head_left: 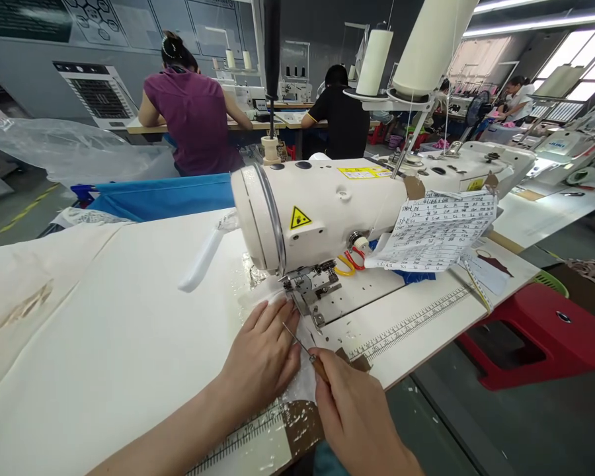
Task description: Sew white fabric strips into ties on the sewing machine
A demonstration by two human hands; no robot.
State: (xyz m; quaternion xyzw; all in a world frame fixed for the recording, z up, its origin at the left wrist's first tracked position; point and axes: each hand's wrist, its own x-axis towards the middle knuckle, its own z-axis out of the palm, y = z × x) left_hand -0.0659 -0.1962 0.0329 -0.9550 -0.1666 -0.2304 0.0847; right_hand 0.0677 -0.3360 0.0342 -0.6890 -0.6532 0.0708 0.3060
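Note:
My left hand [265,347] lies flat on a piece of white fabric [305,383], fingers stretched toward the needle area of a white sewing machine [322,211]. In my right hand [352,403] is an awl [307,350] with a thin metal shaft and a brownish handle. Its tip points up and left, over the fingers of my left hand. The fabric runs under the machine's presser foot [297,294], and part of it is hidden beneath my left hand.
Handwritten paper [431,228] hangs on the machine's right side. Scissors [352,261] with red and yellow handles lie behind the needle area. A ruler strip [411,320] runs along the table edge. A red stool [540,330] stands right. Co-workers sit ahead, one in a purple top [193,112].

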